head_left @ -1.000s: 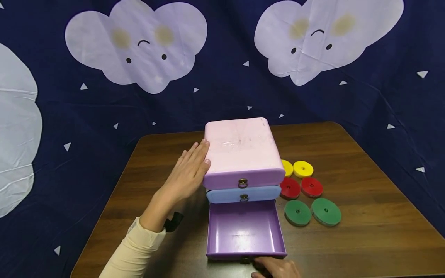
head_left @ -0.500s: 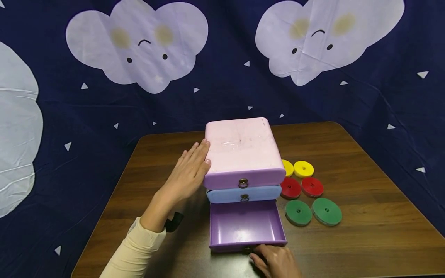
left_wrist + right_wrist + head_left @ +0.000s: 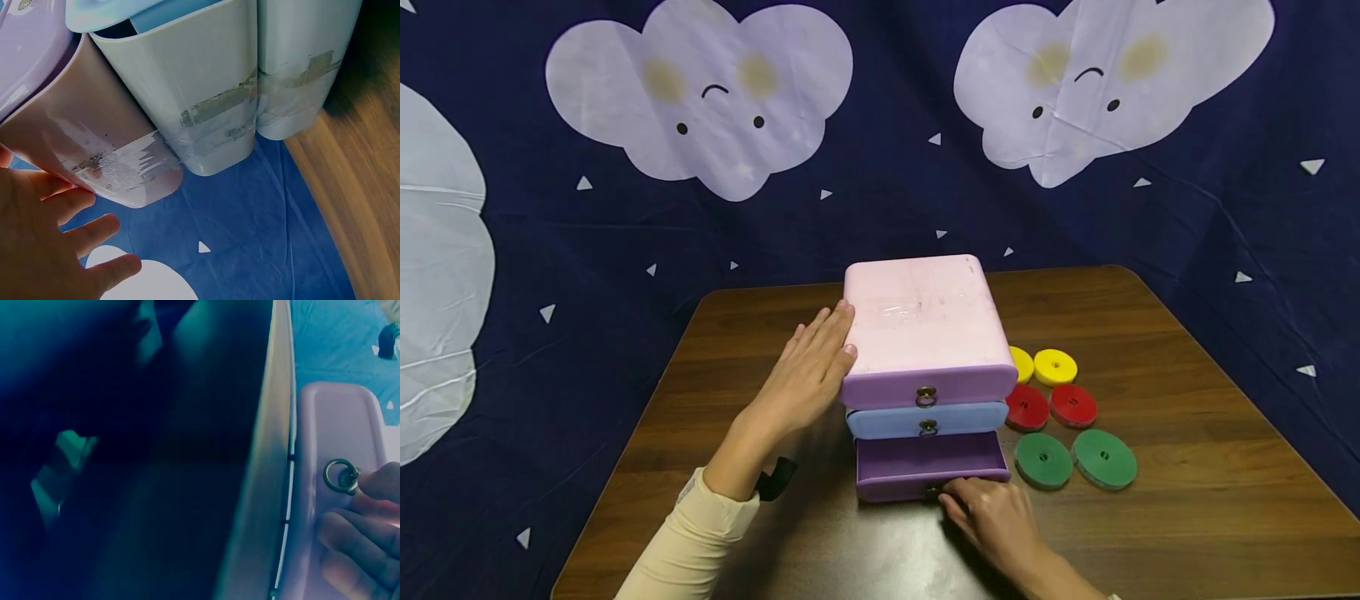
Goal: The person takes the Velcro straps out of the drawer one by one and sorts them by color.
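Note:
A small cabinet with a pink top (image 3: 928, 321) stands on the wooden table, its drawers stacked in purple, blue and purple. The bottom purple drawer (image 3: 891, 489) is partly pulled out, with its bare inside showing. At its front, my right hand (image 3: 996, 521) presses with bent fingers beside the ring pull (image 3: 348, 478); the ring hangs free in the right wrist view. My left hand (image 3: 805, 375) rests against the cabinet's left side with fingers extended. In the left wrist view, the left hand's fingers (image 3: 78, 203) touch the pink casing, which has clear tape across it.
Right of the cabinet lie yellow rolls (image 3: 1055, 367), red rolls (image 3: 1072, 406) and green rolls (image 3: 1103, 458), in pairs. One yellow roll is partly hidden by the cabinet. A dark blue cloth with clouds (image 3: 700, 92) hangs behind the table (image 3: 1210, 500).
The bottom drawer has slid inward, away from me, leaving less of it out. My right hand has moved forward with it. The left hand has stayed in place.

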Motion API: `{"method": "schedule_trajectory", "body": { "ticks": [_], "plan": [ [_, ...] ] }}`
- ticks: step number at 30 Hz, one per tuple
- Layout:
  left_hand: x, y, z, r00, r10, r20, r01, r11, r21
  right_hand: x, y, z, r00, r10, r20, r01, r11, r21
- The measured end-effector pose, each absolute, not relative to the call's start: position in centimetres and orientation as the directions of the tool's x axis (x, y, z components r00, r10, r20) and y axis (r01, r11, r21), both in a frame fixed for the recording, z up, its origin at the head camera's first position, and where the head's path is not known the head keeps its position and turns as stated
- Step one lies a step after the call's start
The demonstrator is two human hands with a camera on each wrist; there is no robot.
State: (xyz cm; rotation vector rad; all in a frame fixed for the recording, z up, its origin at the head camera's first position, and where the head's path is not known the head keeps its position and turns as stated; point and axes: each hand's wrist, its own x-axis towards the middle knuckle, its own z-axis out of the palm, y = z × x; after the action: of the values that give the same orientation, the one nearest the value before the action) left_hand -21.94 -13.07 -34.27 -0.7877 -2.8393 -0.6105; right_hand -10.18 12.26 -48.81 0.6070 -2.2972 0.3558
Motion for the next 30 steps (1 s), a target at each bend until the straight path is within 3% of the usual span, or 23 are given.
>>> {"method": "schedule_trajectory", "body": {
  "ticks": [14,24,30],
  "plan": [
    [-22.1,-13.0,-34.2,-0.853,0.472,0.221,0.521,0.779,0.348,-12.3,12.1,-48.8,-0.672,-0.325,0.666,-0.471,0.881,-0.045],
    [-22.0,-13.2,-34.3,-0.859,0.467,0.209,0.512,0.781,0.358,-14.2,11.5,-48.0,-0.82,-0.222,0.527,-0.38,0.9,-0.212],
    [-22.0,-13.1,-34.2,-0.856,0.469,0.216,0.516,0.779,0.356,-14.8,11.4,-47.9,-0.868,-0.177,0.463,-0.344,0.888,-0.305]
  ]
}}
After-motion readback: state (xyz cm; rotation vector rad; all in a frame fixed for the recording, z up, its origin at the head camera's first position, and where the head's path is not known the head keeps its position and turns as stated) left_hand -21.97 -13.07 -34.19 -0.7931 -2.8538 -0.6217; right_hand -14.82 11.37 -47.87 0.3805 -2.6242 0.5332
